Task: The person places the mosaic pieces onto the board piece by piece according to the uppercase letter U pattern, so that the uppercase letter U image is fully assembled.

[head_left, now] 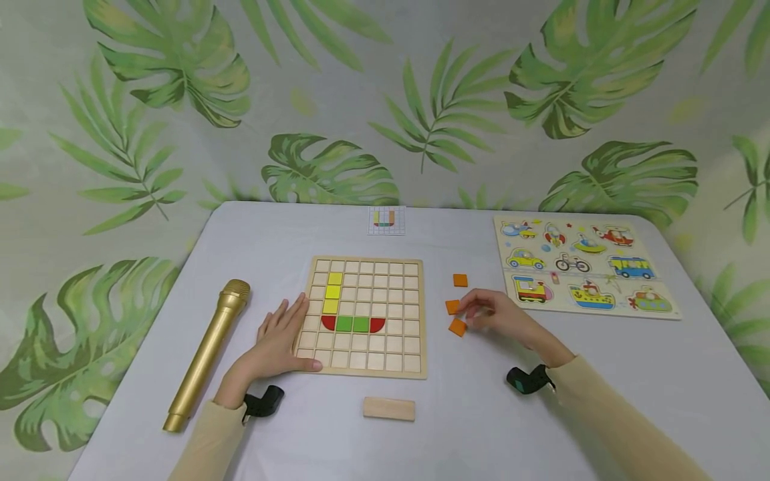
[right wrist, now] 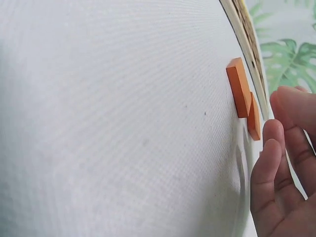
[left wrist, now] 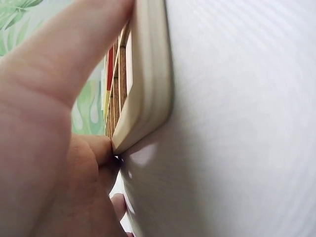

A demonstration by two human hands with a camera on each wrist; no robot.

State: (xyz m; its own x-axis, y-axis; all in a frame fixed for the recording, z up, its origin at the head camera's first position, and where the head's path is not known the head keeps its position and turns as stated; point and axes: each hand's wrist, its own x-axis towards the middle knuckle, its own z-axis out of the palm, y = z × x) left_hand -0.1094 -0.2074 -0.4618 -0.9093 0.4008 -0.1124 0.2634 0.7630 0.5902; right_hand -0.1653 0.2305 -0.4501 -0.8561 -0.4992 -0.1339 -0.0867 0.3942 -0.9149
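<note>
A wooden grid board lies on the table with yellow tiles, green tiles and red curved tiles in its cells. My left hand rests along the board's left edge, fingers extended, thumb by the near corner; the left wrist view shows the thumb against the frame. Right of the board, three orange square tiles lie in a loose column. Over the lower two hovers my right hand, fingers loosely bent. In the right wrist view, its fingertips are near two orange tiles, with nothing visibly held.
A gold microphone lies to the left. A plain wooden block sits in front of the board, and a small pattern card behind it. At the back right lies a vehicle picture puzzle.
</note>
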